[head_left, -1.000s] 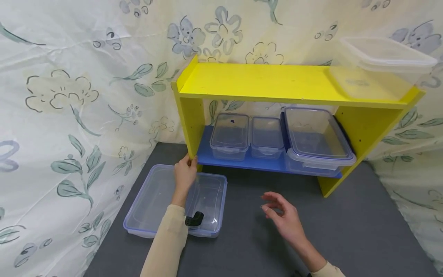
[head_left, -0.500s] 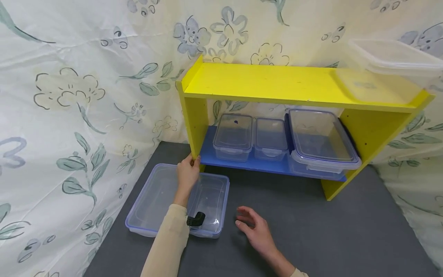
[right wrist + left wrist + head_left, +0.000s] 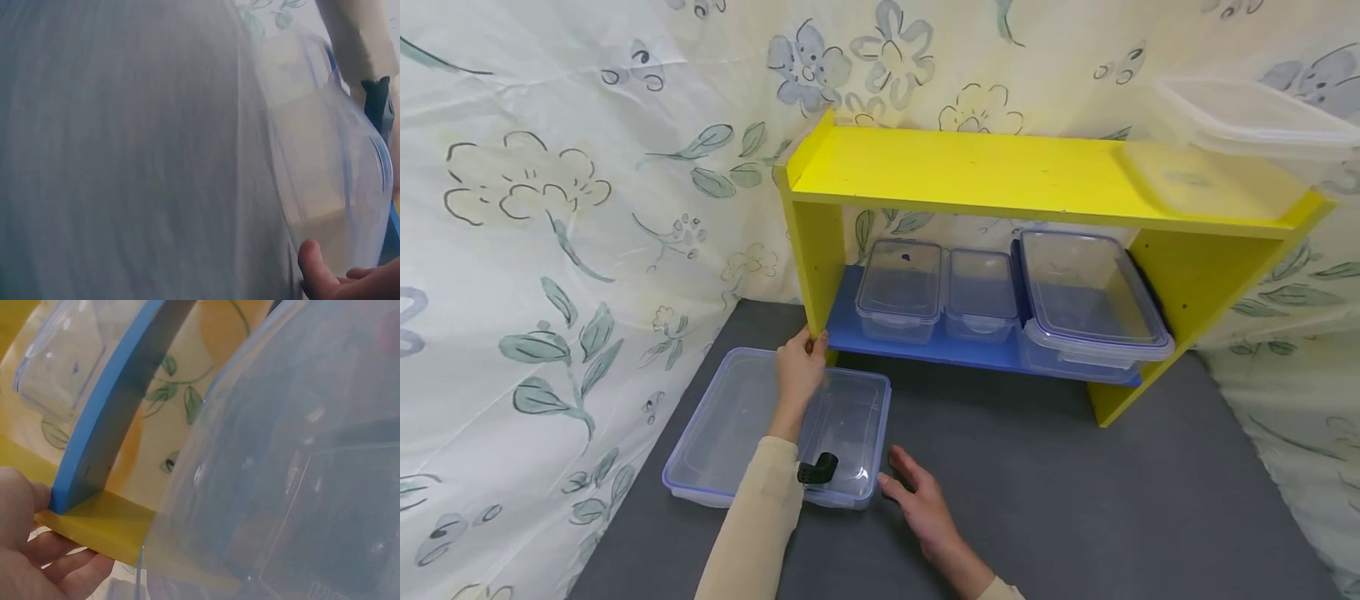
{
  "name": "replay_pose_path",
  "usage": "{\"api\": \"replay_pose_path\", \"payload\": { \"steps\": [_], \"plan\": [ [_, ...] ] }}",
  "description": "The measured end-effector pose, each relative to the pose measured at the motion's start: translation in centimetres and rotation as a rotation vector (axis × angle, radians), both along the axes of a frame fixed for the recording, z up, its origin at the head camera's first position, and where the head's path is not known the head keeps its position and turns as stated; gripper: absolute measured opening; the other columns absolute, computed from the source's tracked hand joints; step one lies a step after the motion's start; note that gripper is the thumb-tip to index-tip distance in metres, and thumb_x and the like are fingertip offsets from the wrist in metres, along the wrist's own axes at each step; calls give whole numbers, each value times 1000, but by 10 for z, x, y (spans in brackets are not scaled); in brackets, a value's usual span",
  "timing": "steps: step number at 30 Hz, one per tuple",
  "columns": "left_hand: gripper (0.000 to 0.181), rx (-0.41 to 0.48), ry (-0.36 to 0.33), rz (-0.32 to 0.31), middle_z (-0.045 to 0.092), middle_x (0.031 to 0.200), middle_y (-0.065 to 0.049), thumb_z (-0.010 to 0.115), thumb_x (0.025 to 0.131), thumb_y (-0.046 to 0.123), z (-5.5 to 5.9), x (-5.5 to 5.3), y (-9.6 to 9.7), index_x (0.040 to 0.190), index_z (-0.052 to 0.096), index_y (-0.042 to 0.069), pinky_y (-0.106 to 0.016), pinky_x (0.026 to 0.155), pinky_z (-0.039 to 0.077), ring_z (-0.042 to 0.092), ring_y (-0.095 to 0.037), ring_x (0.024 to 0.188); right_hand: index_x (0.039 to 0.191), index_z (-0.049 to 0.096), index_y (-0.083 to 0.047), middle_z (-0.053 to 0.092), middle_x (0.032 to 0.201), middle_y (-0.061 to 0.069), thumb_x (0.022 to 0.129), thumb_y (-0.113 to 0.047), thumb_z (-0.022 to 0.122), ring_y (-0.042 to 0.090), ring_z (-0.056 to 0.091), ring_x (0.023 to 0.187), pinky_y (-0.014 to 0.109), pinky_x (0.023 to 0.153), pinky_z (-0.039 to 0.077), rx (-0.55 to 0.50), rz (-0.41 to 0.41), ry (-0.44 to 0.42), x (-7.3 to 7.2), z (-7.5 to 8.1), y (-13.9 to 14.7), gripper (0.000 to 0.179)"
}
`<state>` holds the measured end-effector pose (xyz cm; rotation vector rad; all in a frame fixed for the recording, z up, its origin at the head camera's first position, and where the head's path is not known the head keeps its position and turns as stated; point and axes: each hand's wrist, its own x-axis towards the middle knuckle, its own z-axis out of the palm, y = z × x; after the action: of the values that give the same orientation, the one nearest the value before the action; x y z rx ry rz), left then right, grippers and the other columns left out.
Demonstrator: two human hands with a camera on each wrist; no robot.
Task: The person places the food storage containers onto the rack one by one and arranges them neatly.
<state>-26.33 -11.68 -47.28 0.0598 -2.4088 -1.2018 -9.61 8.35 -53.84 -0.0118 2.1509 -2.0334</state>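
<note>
My left hand (image 3: 800, 371) grips the front edge of the yellow shelf unit's left side panel (image 3: 812, 258). In the left wrist view, the thumb of the left hand (image 3: 37, 550) lies by the end of the blue shelf board (image 3: 112, 406), with fingers curled under the yellow edge. A large clear plastic box (image 3: 853, 425) with a blue-rimmed lid lies on the table beneath my left forearm, which hides its middle. Just right of this box is my right hand (image 3: 922, 508), thumb apart and fingers loosely bent. The right wrist view has the right thumb (image 3: 312, 265) close by the box's side (image 3: 319, 156).
On the blue board (image 3: 917, 352) stand two smaller lidded boxes (image 3: 900, 287) (image 3: 981, 292) and a larger one (image 3: 1090, 292) at right. A frosted box (image 3: 1232, 167) sits on the yellow top. Dark table surface (image 3: 1037, 475) extends in front; floral cloth (image 3: 587, 250) hangs behind.
My right hand has moved left across the table to the large box's right side. The left hand keeps its grip on the side panel.
</note>
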Motion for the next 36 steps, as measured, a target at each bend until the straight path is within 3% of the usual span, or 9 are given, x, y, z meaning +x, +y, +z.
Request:
{"api": "replay_pose_path", "payload": {
  "steps": [3,5,8,10,15,21,27,32,36],
  "plan": [
    [24,-16,-17,4,61,65,-10,58,98,29,1,0,-2,86,63,9,-30,52,39,53,-24,56,146,37,4,35,153,23,91,-23,68,39,28,145,50,114,30,-47,3,-6,4,-2,-9,69],
    [24,-23,-25,4,61,65,-9,58,98,30,1,0,-2,86,63,9,-30,53,39,55,-24,57,146,36,4,28,156,23,89,-19,69,38,34,141,44,112,35,-88,6,-7,6,-4,-13,70],
    [24,-20,-19,7,61,65,-10,58,97,29,1,1,-2,85,63,9,-31,53,39,55,-24,57,147,33,5,19,159,23,87,-15,72,33,52,125,26,95,48,-150,6,-21,9,-5,-20,74],
    [24,-20,-17,9,61,64,-9,58,97,29,1,2,-2,85,63,9,-31,53,38,54,-24,56,148,30,6,14,161,23,86,-15,73,27,60,109,18,83,50,-173,-1,-37,10,-4,-25,78],
    [25,-36,-27,9,57,61,-7,57,98,32,0,1,-1,85,62,12,-32,52,36,52,-23,55,149,30,4,11,161,23,87,-19,73,16,59,94,17,75,48,-118,-58,-59,13,0,-35,78],
    [25,-36,-35,16,55,60,-5,56,98,33,-2,0,0,82,61,14,-32,53,35,50,-21,55,147,39,-3,19,159,24,86,-13,70,20,62,102,16,81,47,-106,-157,-79,16,4,-43,69],
    [24,-20,-33,6,57,61,-5,58,97,32,0,2,0,83,61,14,-32,53,36,52,-21,55,146,43,-8,27,158,18,86,-7,66,24,58,112,15,85,45,-176,-202,-117,16,7,-47,64],
    [24,-17,-28,18,61,64,-6,58,97,32,0,2,-1,83,62,12,-31,54,39,55,-22,57,145,46,-13,39,154,9,86,-5,64,27,40,137,13,93,40,-235,-226,-103,16,10,-45,62],
    [24,-1,-35,19,62,66,-7,59,97,32,2,3,-1,83,62,12,-31,55,40,56,-23,59,146,44,-12,39,154,9,88,-7,63,26,34,142,19,100,39,-250,-240,-116,16,12,-43,61]
  ]
}}
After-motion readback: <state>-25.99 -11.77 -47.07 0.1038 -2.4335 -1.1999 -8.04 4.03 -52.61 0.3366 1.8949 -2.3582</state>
